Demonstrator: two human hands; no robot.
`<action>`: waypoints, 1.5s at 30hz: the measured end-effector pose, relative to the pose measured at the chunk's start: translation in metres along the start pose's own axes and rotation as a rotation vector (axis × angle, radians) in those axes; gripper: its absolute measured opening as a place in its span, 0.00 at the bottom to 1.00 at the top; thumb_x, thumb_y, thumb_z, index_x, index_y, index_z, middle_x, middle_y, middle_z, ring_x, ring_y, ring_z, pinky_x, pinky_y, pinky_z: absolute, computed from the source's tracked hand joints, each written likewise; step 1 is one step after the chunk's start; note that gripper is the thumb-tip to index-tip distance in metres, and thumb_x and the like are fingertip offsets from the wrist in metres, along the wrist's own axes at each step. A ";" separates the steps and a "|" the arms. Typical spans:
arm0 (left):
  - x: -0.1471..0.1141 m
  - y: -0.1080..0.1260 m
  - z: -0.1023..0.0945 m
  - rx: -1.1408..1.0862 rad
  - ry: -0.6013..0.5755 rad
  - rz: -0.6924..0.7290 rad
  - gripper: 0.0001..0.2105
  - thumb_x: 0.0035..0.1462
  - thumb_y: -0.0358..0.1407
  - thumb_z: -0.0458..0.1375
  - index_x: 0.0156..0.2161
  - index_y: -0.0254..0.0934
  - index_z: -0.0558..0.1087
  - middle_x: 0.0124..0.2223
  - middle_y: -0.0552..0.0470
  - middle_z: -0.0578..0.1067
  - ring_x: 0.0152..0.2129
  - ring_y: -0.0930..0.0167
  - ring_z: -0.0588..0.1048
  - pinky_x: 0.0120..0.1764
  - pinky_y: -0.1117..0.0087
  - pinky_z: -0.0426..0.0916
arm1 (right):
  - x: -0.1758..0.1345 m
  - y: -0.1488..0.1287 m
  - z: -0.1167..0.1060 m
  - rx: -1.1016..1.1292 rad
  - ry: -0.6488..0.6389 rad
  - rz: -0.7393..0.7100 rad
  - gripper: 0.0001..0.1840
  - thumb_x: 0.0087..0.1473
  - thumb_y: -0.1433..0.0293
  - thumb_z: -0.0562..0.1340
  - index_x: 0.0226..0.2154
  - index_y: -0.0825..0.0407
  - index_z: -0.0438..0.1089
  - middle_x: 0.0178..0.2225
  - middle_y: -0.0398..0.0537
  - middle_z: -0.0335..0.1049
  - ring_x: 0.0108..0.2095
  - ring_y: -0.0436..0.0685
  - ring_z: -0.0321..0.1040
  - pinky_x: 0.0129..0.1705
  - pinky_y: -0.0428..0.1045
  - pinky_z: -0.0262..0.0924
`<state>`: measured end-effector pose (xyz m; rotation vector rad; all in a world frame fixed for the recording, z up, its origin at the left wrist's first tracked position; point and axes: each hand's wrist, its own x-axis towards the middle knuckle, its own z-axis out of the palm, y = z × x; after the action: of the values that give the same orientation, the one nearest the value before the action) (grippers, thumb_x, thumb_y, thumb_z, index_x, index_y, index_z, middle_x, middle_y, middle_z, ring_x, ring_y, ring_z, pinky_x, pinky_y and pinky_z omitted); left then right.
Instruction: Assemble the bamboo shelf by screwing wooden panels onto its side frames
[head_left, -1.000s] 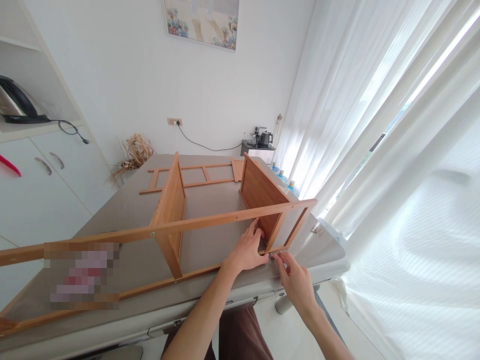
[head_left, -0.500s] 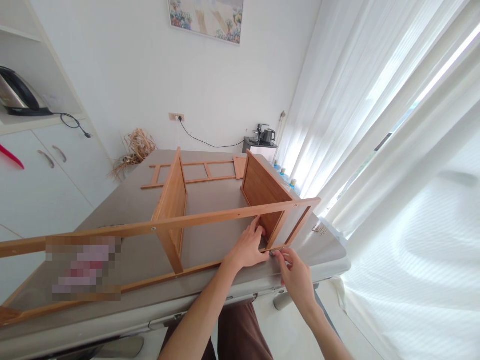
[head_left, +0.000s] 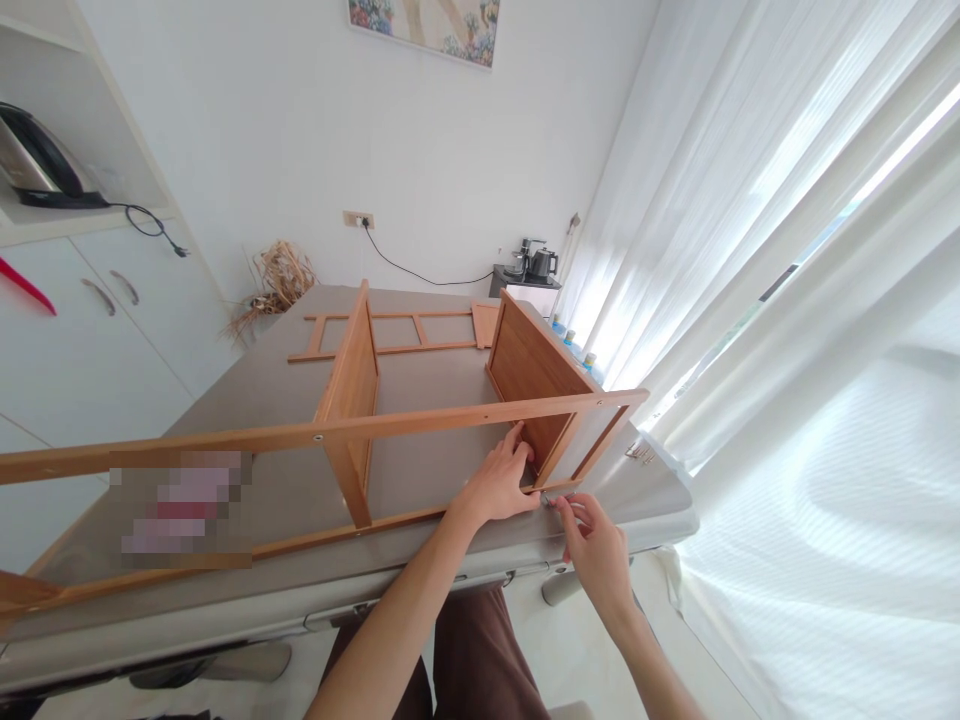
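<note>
Along the near edge of the grey-topped table [head_left: 255, 400], a light-brown wooden shelf frame [head_left: 420, 425] lay on its side, one long rail raised above the tabletop and the other long rail [head_left: 405, 522] low beside the edge. Between these rails stood two flat rectangular wooden panels, the left panel [head_left: 356, 365] and the right panel [head_left: 532, 360], both upright and well apart. The left hand [head_left: 501, 482] reached under the raised rail, its fingers bent against the inner face of the right panel and its thumb by the low rail; whether it gripped the wood there could not be told. Just beside that thumb, the right hand [head_left: 598, 540] pinched a small silver-coloured metal piece [head_left: 548, 501] between thumb and fingertips, at the foot of the right panel; the piece was too small to make out further. To the right of the hands, a little group of thin brownish metal screws [head_left: 640, 452] lay on the tabletop. Farther back, behind the panels, a ladder-shaped flat wooden frame [head_left: 419, 330] rested on the table. A pixelated patch [head_left: 184, 505] hid whatever lay near the frame's left part.
</note>
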<state>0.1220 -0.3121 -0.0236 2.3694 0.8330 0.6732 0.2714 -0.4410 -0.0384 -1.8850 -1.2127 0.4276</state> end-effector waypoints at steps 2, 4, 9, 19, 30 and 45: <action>0.000 0.000 0.000 0.000 -0.003 -0.003 0.20 0.48 0.38 0.65 0.44 0.40 0.65 0.70 0.42 0.48 0.61 0.54 0.63 0.60 0.53 0.64 | 0.000 0.002 0.002 -0.059 0.011 -0.039 0.23 0.61 0.47 0.53 0.36 0.47 0.68 0.36 0.46 0.80 0.14 0.50 0.65 0.25 0.48 0.62; 0.000 0.000 0.000 -0.001 -0.005 -0.005 0.20 0.47 0.38 0.65 0.45 0.40 0.65 0.70 0.42 0.47 0.61 0.54 0.63 0.59 0.54 0.64 | 0.001 0.006 0.004 -0.115 0.017 -0.074 0.22 0.62 0.48 0.52 0.37 0.47 0.68 0.36 0.45 0.79 0.16 0.50 0.66 0.26 0.48 0.62; -0.001 0.000 -0.001 -0.002 0.002 -0.001 0.20 0.48 0.39 0.65 0.45 0.40 0.65 0.70 0.42 0.49 0.62 0.54 0.62 0.60 0.54 0.63 | 0.007 0.015 0.009 -0.289 0.039 -0.193 0.21 0.64 0.50 0.49 0.41 0.47 0.69 0.33 0.43 0.78 0.22 0.53 0.70 0.27 0.46 0.59; 0.000 -0.001 0.001 0.003 0.003 -0.002 0.20 0.48 0.41 0.65 0.44 0.40 0.65 0.70 0.42 0.48 0.60 0.54 0.64 0.59 0.53 0.65 | 0.008 0.009 0.010 -0.287 0.033 -0.195 0.21 0.64 0.50 0.50 0.39 0.46 0.69 0.31 0.43 0.78 0.20 0.53 0.69 0.27 0.47 0.59; -0.001 0.001 0.000 -0.026 0.007 -0.011 0.20 0.47 0.39 0.65 0.44 0.40 0.65 0.70 0.44 0.48 0.61 0.54 0.63 0.60 0.53 0.64 | 0.007 -0.004 -0.001 0.096 -0.023 0.067 0.25 0.57 0.44 0.56 0.34 0.48 0.68 0.34 0.48 0.80 0.12 0.51 0.65 0.20 0.47 0.61; 0.000 0.000 0.000 -0.019 0.002 -0.009 0.20 0.47 0.39 0.65 0.45 0.40 0.65 0.70 0.44 0.49 0.61 0.54 0.63 0.59 0.53 0.64 | 0.004 0.011 0.012 -0.357 0.060 -0.232 0.23 0.66 0.51 0.47 0.40 0.46 0.70 0.26 0.43 0.77 0.20 0.53 0.70 0.25 0.46 0.57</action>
<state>0.1220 -0.3124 -0.0238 2.3473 0.8343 0.6768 0.2719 -0.4344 -0.0537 -2.0013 -1.5231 0.0287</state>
